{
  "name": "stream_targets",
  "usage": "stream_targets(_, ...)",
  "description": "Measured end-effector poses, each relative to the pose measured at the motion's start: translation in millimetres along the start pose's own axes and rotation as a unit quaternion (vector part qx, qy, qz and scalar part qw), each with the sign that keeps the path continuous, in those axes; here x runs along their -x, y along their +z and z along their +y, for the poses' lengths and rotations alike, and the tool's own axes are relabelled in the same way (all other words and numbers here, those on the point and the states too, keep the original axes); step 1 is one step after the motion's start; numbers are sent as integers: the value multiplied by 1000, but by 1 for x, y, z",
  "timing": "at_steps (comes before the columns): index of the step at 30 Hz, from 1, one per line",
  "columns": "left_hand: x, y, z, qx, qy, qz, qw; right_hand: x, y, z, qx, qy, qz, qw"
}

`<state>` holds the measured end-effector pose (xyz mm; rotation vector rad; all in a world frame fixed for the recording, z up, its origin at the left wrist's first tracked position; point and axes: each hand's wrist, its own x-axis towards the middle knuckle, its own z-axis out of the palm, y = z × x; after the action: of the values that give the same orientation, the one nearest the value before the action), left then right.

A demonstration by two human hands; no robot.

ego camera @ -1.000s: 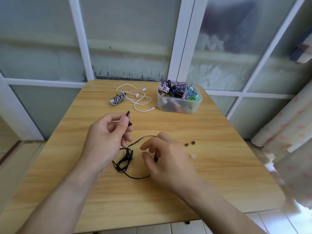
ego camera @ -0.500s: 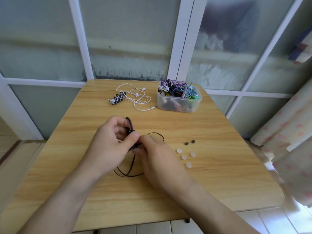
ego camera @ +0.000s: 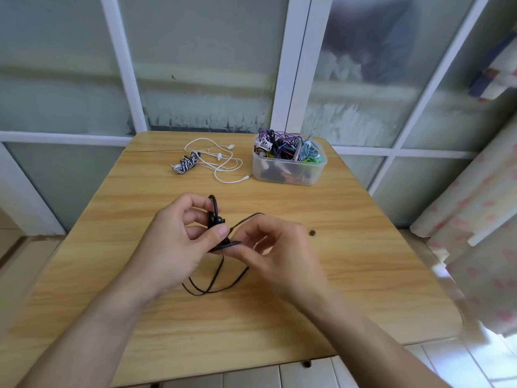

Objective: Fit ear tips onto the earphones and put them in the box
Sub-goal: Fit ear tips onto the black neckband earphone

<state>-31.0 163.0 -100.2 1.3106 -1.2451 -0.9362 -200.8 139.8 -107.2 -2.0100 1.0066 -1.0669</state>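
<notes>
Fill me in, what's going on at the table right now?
A person is working on black earphones over the wooden table. The left hand grips an earpiece with its ear hook; the right hand pinches the other end beside it. The cable loops onto the table. One dark ear tip lies loose. The box already holds tangled earphones.

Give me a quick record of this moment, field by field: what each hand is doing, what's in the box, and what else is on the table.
left hand: holds black earphones above the table
right hand: pinches the earphones' lower black part
cable: loops down onto the wooden table
plastic box: far right, full of tangled cables
white earphones: loose, left of the box
striped cable bundle: beside them
dark ear tip: on the table, right of the hands
</notes>
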Motion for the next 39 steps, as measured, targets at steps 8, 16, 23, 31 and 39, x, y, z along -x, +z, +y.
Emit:
stream_targets(8,-3,4,-1,-37,71,114,990,-12,-73,34,127,79,40,988)
stream_targets(16,-3,13,2,16,47,89,995,-14,-92,72,295,165,-29,941)
stream_targets(23,-3,13,3,117,-18,71,990,-15,-83,54,127,170,61,975)
stream_targets(31,1,15,5,142,-11,31,989,-1,-26,-2,-189,102,62,975)
stream_targets(39,3,11,5,104,9,47,993,10,23,-4,-268,146,135,942)
